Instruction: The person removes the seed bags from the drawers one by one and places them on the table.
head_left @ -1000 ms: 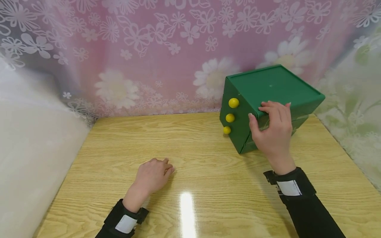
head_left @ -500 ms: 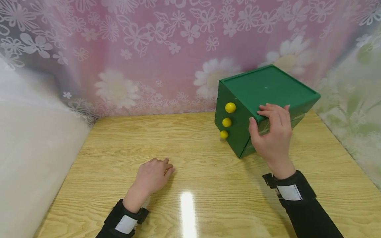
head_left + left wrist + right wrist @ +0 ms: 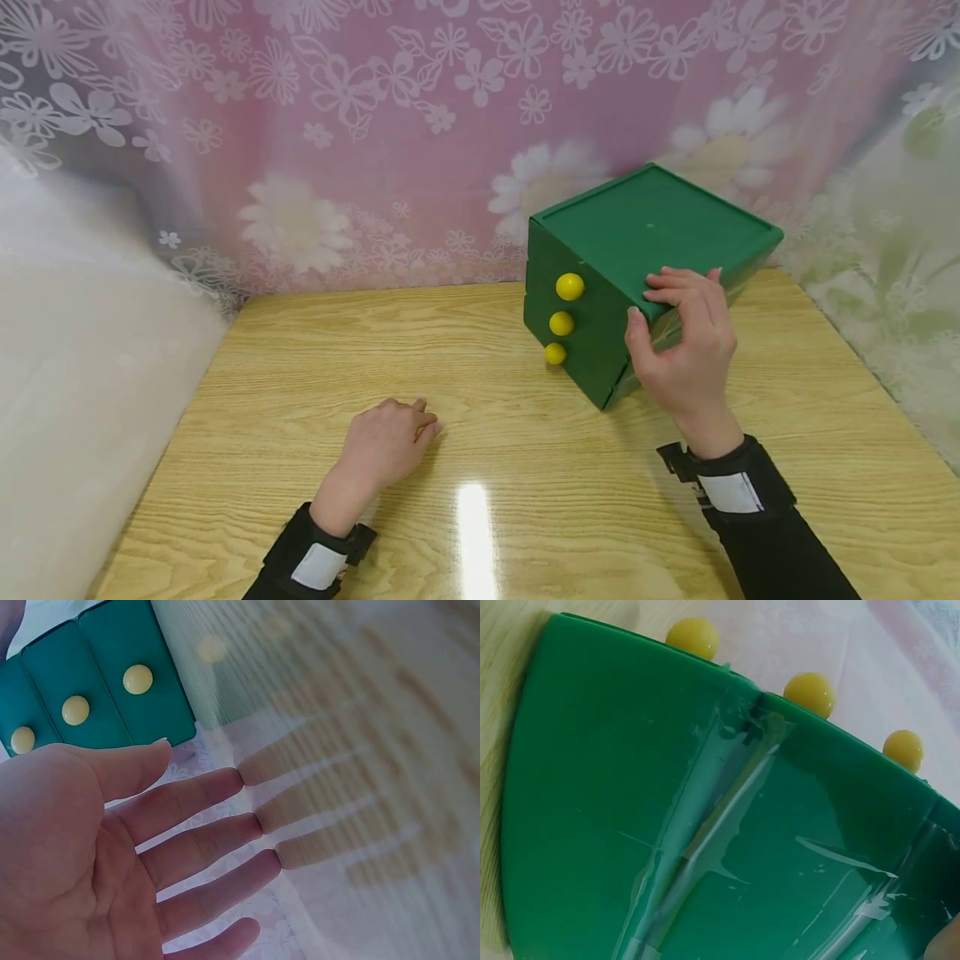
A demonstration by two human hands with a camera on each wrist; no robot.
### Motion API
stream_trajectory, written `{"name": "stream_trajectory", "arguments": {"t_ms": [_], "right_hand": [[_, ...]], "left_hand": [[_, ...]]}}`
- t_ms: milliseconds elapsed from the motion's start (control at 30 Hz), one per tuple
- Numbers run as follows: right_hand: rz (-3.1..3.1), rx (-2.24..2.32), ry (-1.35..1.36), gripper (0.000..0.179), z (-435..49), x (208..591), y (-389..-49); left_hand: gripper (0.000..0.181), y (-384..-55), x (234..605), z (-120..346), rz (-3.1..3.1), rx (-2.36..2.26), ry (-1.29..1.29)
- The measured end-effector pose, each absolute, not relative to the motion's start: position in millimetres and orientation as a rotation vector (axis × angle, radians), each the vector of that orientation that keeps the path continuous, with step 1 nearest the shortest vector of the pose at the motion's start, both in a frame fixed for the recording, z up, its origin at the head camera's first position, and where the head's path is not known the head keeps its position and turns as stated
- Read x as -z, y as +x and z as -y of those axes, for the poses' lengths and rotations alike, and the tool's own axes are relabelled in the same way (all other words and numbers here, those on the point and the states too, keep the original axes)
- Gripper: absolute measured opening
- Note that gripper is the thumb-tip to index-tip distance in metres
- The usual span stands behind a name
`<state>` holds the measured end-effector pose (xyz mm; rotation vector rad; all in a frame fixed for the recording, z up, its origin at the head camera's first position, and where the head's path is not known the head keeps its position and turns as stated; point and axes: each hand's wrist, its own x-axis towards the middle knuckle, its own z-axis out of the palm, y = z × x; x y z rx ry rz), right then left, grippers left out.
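A green drawer box (image 3: 660, 221) with three round yellow knobs stands on the wooden table, its knob side angled to the left. Over its near top corner my right hand (image 3: 686, 354) holds on, thumb at the front edge and fingers on the top. In the right wrist view the box's side (image 3: 615, 787) fills most of the picture, and just a bit of the hand shows at the lower right corner. My left hand (image 3: 386, 442) rests on the table with nothing in it. The left wrist view shows its fingers (image 3: 202, 832) loosely extended, tips touching the glossy tabletop.
Strips of clear tape (image 3: 712, 817) run along the box's side seams. A pink flowered curtain (image 3: 420, 150) hangs behind the wooden table (image 3: 337, 350). Pale sheets flank both sides, and a bright light reflection lies on the tabletop.
The drawer box has turned and shifted left and toward me, its knobs now facing more to the front. My right hand has moved slightly nearer with it; the left hand has stayed still.
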<state>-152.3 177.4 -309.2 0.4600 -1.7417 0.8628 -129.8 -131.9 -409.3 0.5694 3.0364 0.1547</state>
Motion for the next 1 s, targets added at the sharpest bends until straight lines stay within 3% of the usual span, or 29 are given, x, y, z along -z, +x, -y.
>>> {"name": "stream_trajectory", "arguments": {"t_ms": [700,1000], "right_hand": [[1.66,-1.149,0.666,0.023,-176.2,310.2,-152.0],[1.586,-1.497,0.862,0.01,-182.3,316.3,-163.9]], "left_hand": [[0.03,-129.2,412.4,134.2,-3.058,-0.143,0.676],[0.031,-129.7,413.4,130.4,-3.061,-0.132,0.621]]}}
